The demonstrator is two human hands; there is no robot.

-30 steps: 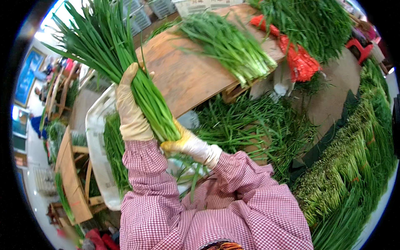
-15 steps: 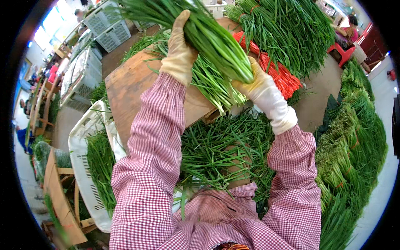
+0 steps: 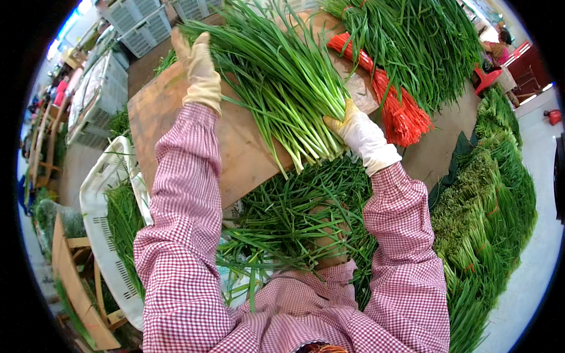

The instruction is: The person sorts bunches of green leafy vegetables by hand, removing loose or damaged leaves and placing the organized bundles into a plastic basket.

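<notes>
A loose spread of garlic chives point(image 3: 282, 88), long green leaves with pale stems, lies on a brown wooden board point(image 3: 176, 117). My right hand point(image 3: 366, 136), in a white glove with yellowed fingertips, grips the stems near their cut ends, thumb on top. My left hand point(image 3: 199, 67), in a cream glove, is beside the leaf tips at the board's left part; its thumb and fingers are apart and nothing is in them. Just past my right hand lies a bundle of red ties point(image 3: 400, 112).
A large heap of chives point(image 3: 406, 47) stands behind the ties. Tied bunches point(image 3: 488, 194) are stacked along the right. Loose leaves point(image 3: 294, 217) cover my lap. To the left are a white basket point(image 3: 97, 200), a wooden frame point(image 3: 73, 282) and stacked crates point(image 3: 141, 29). A person point(image 3: 500, 47) sits far right.
The chives that both hands held up are now down on the board with the others. My left hand has let go and moved left; my right hand has come slightly lower.
</notes>
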